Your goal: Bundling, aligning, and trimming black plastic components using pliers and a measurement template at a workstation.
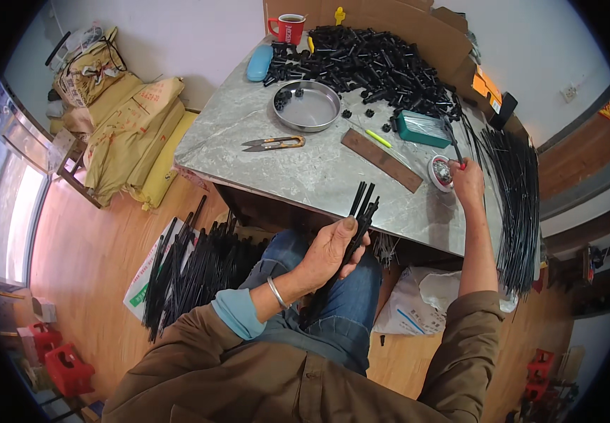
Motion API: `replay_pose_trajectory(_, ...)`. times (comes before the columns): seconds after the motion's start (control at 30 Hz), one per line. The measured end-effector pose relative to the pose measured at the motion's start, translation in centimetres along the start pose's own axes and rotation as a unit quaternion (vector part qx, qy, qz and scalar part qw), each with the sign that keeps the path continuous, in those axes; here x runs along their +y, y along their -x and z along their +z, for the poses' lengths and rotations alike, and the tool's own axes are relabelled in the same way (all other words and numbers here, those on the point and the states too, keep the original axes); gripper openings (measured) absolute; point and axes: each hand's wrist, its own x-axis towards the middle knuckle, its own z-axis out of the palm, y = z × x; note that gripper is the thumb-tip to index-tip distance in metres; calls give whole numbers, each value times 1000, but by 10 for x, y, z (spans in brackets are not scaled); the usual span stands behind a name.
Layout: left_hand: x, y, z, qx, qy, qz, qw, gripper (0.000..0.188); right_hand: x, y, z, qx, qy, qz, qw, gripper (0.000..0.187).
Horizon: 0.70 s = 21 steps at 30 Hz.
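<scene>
My left hand (331, 252) is wrapped round a bundle of thin black rods (361, 211) above my lap, their ends fanning out past the thumb. At the table's right side, my right hand (468, 185) is closed on a slim dark tool with a red part (458, 144); its kind is not clear. Just left of that hand sits a small red-rimmed dish (439, 173) with whitish bits in it. Behind stands a green box (424, 129) with a clear top. A flat brown bar (382, 161) lies between the two hands, farther back, beside a yellow-green pen-like tool (378, 138).
A heap of black tubular parts (382, 63) covers the table's back. Nearer are a round metal pan (307, 106), thread snips (274, 144), a blue case (260, 63) and a red mug (288, 28). Long black rods (513, 211) overhang the right edge; more rods (199, 275) lie at lower left.
</scene>
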Motion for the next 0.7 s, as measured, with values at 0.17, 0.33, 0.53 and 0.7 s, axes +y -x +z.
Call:
replay_pose_trajectory(0.17,2,8,11,16,-14,26,999,60,11,1,-9,-31,-166,6,986,30)
replay_pose_trajectory(0.33,4,17,13,24,-31,51,998,61,-25,89,-34,-220,-543,54,809,22)
replay_pose_trajectory(0.53,7,29,21,45,-52,86,994,63,-71,210,-17,-272,-717,49,640,24)
replay_pose_trajectory(0.7,3,32,30,50,-63,115,990,62,-80,238,-8,-225,-779,83,580,25)
